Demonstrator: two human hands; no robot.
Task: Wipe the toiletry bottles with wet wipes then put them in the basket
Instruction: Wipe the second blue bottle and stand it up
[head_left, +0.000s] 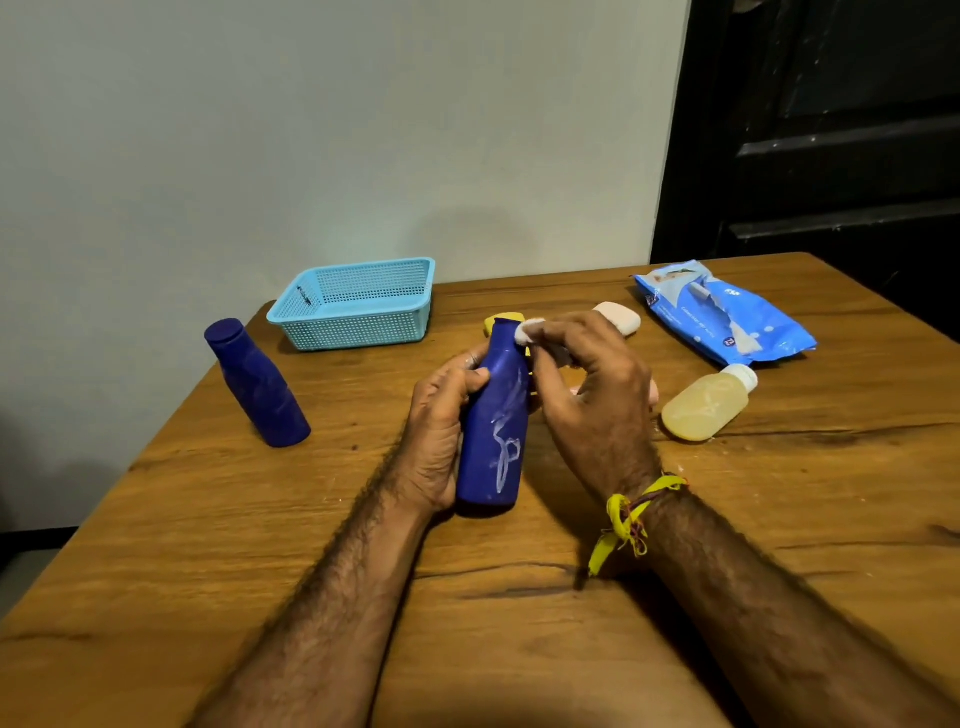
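Note:
My left hand (441, 431) grips a dark blue bottle (496, 426) with white scribbles on its side, held just above the wooden table (260, 545). My right hand (592, 395) pinches a small white wet wipe (529, 331) against the bottle's neck. A second dark blue bottle (257, 384) stands at the left. A clear bottle with yellowish liquid and a white cap (706, 405) lies on its side at the right. The light blue basket (358, 304) sits at the back and holds nothing that I can see.
A blue wet wipes pack (727, 317) lies open at the back right. A pinkish-white bottle (618, 317) and a yellow item (504, 319) lie behind my hands, partly hidden. The wall runs along the table's far edge, and a dark door stands at the right.

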